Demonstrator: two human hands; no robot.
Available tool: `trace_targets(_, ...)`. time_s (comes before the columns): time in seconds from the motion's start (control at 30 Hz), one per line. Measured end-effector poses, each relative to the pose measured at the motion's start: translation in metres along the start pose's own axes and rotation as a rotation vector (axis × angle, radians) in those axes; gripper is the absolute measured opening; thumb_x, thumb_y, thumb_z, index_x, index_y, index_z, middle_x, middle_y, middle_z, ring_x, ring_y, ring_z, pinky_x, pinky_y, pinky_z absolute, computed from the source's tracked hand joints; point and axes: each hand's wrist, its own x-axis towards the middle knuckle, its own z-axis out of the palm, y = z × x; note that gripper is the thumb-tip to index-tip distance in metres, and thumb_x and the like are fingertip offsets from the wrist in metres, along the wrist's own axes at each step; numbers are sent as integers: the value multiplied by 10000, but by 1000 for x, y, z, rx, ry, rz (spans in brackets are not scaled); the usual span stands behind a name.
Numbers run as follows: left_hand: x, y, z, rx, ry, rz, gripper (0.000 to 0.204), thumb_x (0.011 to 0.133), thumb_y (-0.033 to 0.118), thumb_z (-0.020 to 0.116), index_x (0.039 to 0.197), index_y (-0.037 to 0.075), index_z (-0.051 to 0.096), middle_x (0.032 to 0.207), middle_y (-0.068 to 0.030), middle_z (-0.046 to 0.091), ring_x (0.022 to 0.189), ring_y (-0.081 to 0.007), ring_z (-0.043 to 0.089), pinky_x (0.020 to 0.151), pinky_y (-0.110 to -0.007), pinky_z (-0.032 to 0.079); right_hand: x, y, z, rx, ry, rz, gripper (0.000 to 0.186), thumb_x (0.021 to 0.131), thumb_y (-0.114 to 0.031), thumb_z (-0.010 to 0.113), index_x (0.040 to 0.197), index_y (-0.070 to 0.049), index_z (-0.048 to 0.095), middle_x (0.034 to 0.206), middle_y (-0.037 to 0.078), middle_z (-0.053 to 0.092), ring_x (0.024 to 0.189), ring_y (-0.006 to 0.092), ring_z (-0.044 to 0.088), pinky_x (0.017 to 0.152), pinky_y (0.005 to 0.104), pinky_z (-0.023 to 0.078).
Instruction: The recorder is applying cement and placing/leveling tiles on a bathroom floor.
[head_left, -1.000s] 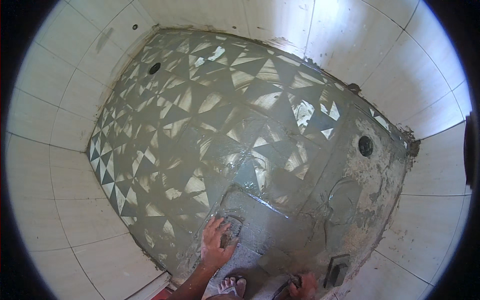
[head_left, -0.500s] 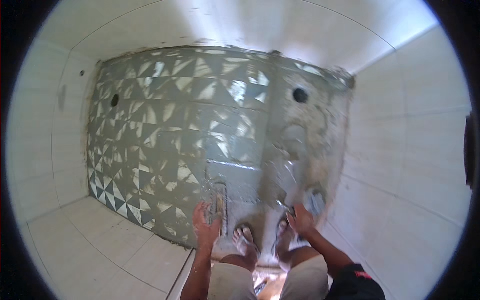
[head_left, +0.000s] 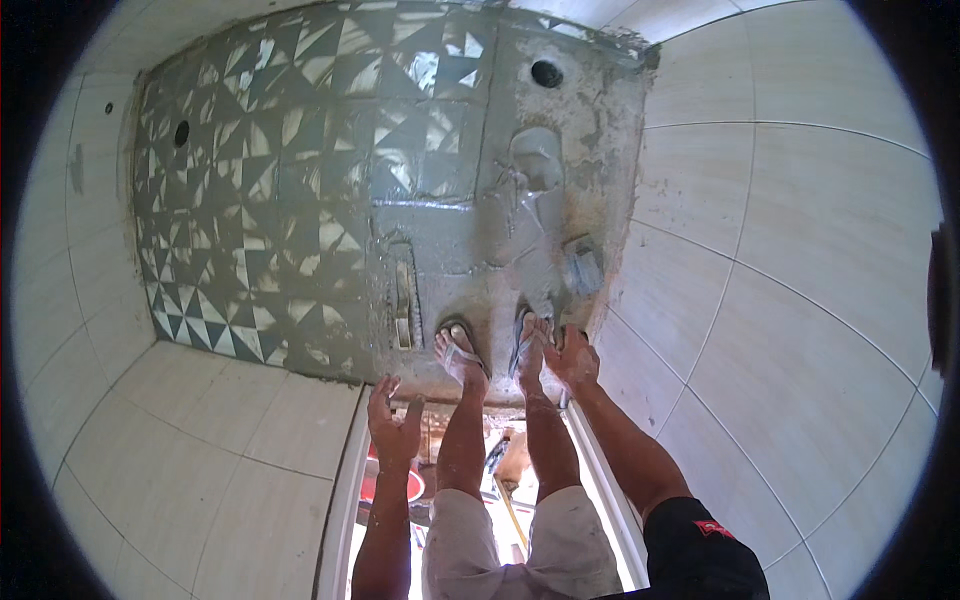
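Observation:
My left hand (head_left: 395,418) is raised above the doorway threshold, fingers apart, holding nothing. Ahead of it a long trowel with a wooden handle (head_left: 404,305) lies on the wet, grey-smeared floor. My right hand (head_left: 572,360) hangs beside my right foot, its fingers spread; I make out nothing held in it. Just beyond that foot, a streak of wet grey mortar (head_left: 538,265) runs along the floor. A grey, block-like piece (head_left: 582,266) lies near the right wall.
Patterned triangle tiles (head_left: 245,215) under a grey film cover the floor to the left. Dark round drain holes (head_left: 547,74) (head_left: 182,133) open in the floor. Pale tiled walls (head_left: 790,220) stand on both sides. Behind my feet, a red container (head_left: 395,485) shows through the doorway.
The view has tipped downward, so the floor sits higher and the doorway shows. My left hand has drawn back from beside the trowel. My right hand stays by my right foot.

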Motion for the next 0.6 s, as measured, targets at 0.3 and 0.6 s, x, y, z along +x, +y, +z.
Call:
trace_targets(0.3, 8, -18, 28, 40, -84, -84, 657, 913, 153, 744, 1443, -71, 426, 1422, -221, 533, 1344, -300, 506, 1145, -414, 373, 109, -18, 67, 337, 517, -42, 509, 947, -250, 644, 1331, 21, 448, 1276, 294, 563, 1141, 474, 583, 988, 512, 469)
trace_targets(0.6, -9, -24, 60, -40, -84, -202, 615, 936, 212, 737, 1430, -26, 461, 1413, -184, 544, 1355, -278, 494, 1137, -420, 376, 166, 14, 78, 53, 276, 208, 443, 937, -268, 615, 1294, -72, 442, 1278, 239, 594, 1102, 498, 608, 910, 555, 486)
